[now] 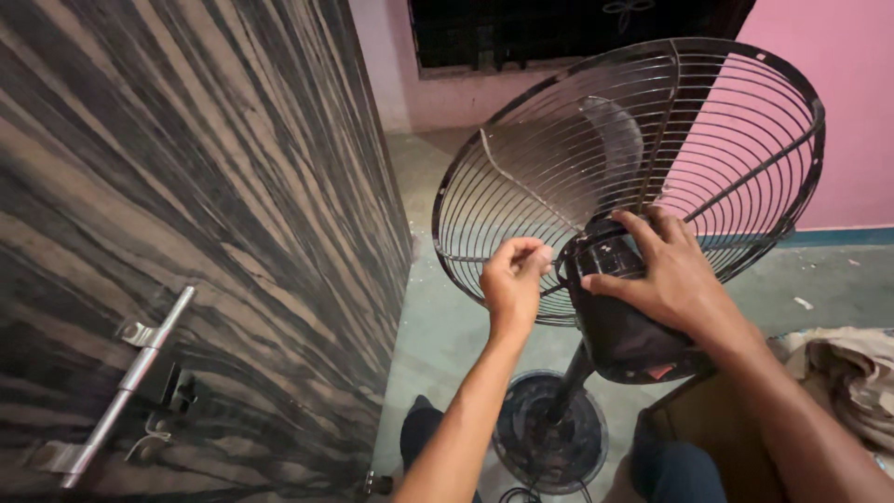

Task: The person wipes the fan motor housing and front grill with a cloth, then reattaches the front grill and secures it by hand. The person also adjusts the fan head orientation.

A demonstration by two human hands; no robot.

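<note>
A black pedestal fan stands in front of me, seen from behind, with its rear wire guard (708, 121) tilted away. My right hand (666, 270) grips the top of the black motor housing (624, 335). My left hand (515, 277) is pinched, fingertips together, at the guard's inner rim just left of the housing; whether it holds a small part I cannot tell. One grey fan blade (610, 140) shows through the wires. The stem runs down to a round black base (549, 433) on the floor.
A dark striped door (214, 214) with a metal latch bolt (130, 373) fills the left. Pink walls and a dark window grille (521, 33) are behind. My knees flank the base. Crumpled cloth (852, 373) lies at the right.
</note>
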